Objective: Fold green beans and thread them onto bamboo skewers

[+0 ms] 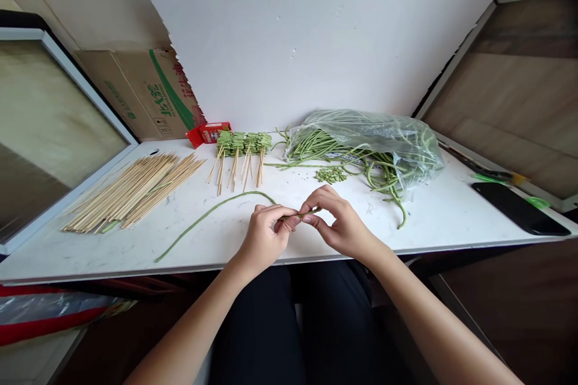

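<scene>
A long green bean (212,209) curves over the white tabletop from the left and runs up into my left hand (268,231), whose fingers are closed around it. My right hand (336,219) pinches the bean's other end, close beside the left fingertips. Just beyond my hands lies a small heap of cut bean pieces (331,175). Farther back, bundles of skewered bean pieces (244,142) rest in a row with their bare sticks toward me. To the right of them, many long beans (316,147) spill out of a clear plastic bag (370,126).
Loose wooden skewers (124,192) are piled at the left. A red packet (212,132) stands by a cardboard box (139,93) at the back left. On the right lies a black phone (519,207). A white panel (316,30) closes off the back of the table (433,222).
</scene>
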A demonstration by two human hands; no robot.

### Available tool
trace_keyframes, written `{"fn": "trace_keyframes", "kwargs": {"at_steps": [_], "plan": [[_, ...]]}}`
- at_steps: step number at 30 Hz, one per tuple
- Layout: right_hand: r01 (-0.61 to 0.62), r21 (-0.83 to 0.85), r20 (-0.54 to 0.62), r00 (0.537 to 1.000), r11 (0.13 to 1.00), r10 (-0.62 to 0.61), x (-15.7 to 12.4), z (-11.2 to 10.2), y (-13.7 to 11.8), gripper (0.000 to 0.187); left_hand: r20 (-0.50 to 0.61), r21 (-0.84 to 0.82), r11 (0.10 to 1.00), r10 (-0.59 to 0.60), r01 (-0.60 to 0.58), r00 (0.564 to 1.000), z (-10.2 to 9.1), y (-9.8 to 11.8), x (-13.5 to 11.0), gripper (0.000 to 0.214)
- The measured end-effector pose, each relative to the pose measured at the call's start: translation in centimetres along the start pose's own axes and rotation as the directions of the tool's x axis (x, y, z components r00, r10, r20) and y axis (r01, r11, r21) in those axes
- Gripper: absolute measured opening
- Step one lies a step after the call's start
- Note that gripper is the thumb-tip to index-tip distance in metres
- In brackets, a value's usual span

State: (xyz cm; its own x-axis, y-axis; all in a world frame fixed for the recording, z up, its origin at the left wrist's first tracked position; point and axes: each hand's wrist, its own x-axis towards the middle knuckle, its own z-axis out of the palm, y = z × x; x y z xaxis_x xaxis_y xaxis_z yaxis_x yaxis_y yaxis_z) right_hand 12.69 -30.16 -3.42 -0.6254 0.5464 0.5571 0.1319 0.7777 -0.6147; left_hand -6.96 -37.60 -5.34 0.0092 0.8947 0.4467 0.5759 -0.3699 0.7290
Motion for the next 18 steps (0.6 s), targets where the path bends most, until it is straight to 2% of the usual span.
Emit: {"fn": "trace_keyframes", "kwargs": {"at_steps": [3, 7, 11, 15, 18], "plan": [[-0.001, -0.021, 0.031, 1.0, 1.0, 0.001, 0.1, -0.1, -0.1, 0.007, 0.012, 0.015, 1.0, 0.0, 0.0, 1.0, 0.1, 0.0, 0.0, 0.021], [-0.031, 0.004, 0.063, 0.998, 1.0, 0.031, 0.0, 0.2, -0.2, 0.019, 0.005, 0.017, 0.999, 0.044, -0.044, 0.999, 0.5, -0.1, -0.2, 0.024], [-0.082, 0.143, 0.088, 0.994, 0.986, 0.07, -0.2, 0.6, 0.4, 0.018, 0.019, -0.032, 0.998, 0.054, -0.053, 0.998, 0.8, -0.5, -0.3, 0.027], [-0.115, 0.341, 0.139, 0.988, 0.933, 0.071, -0.2, 0.4, 1.0, 0.034, 0.04, -0.097, 0.995, 0.042, -0.038, 0.998, 0.4, -0.7, -0.1, 0.025], [-0.123, 0.305, 0.06, 0.992, 0.944, 0.11, -0.1, 0.0, 1.8, 0.033, 0.058, -0.117, 0.993, 0.041, -0.033, 0.997, -0.2, -0.6, 0.2, 0.021]]}}
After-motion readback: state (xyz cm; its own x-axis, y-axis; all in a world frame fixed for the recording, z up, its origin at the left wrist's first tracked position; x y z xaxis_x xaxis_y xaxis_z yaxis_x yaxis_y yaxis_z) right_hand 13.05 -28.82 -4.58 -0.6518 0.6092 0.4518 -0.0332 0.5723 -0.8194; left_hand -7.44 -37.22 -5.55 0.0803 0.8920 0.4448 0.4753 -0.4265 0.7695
